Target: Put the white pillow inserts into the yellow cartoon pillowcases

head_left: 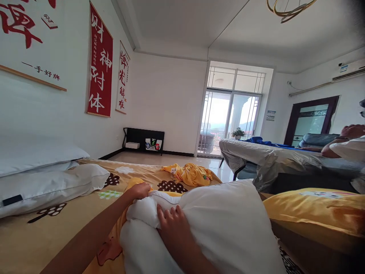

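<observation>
A plump white pillow (228,220) lies right in front of me on the bed. My right hand (174,224) presses into its near side, fingers curled and closed on the white fabric. At the pillow's left end my left hand (140,191) is closed in a fist on the edge of a yellow pillowcase (132,182). The pillowcase runs down under the left forearm and beside the pillow's left corner, which seems partly against it. How far the pillow is inside the case is hidden.
The bed has a patterned brown-yellow sheet (94,186). A crumpled yellow cloth (191,174) lies at its far edge. White pillows (51,186) rest on the left, a yellow-cased pillow (316,209) on the right. Beyond, a person (349,140) sits at a covered table (268,152).
</observation>
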Action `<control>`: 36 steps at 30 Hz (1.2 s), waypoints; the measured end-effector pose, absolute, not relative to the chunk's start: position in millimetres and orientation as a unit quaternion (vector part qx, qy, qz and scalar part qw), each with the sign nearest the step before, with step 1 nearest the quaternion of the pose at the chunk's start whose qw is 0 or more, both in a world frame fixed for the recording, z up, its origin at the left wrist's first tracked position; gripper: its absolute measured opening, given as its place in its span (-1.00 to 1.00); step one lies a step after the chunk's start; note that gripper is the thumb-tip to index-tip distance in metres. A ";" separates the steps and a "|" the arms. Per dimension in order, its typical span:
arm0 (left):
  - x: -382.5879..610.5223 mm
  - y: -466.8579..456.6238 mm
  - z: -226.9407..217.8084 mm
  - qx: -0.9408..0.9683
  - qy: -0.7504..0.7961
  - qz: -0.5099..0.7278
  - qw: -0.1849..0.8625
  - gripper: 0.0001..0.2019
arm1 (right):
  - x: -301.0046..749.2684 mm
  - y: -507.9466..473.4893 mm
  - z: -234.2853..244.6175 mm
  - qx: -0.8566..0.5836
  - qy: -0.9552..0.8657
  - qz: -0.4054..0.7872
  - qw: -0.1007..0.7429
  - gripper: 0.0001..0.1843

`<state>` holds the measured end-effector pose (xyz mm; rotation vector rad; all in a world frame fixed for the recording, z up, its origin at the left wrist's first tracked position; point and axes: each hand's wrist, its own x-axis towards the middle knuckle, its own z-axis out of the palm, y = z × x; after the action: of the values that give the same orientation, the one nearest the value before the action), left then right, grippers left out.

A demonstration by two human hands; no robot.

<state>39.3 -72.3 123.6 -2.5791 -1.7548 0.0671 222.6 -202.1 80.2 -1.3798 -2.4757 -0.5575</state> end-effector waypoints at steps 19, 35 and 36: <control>45.1 -99.4 121.4 -0.767 -0.586 -0.129 0.227 -0.70 | 220.8 -206.1 81.9 -0.474 -0.865 -0.127 0.103 -0.50; 65.4 -143.9 144.6 -0.730 -0.560 -0.175 0.350 -0.74 | 249.9 -143.5 102.0 -0.616 -0.760 -0.179 0.107 -0.55; 57.2 -144.0 143.5 -0.724 -0.577 -0.173 0.336 -0.74 | 252.3 -139.3 102.2 -0.623 -0.757 -0.170 0.102 -0.57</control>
<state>57.2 -144.0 143.5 -1.8893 -1.5039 -0.4522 252.3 -139.3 102.2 -1.8405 -2.2340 -0.5020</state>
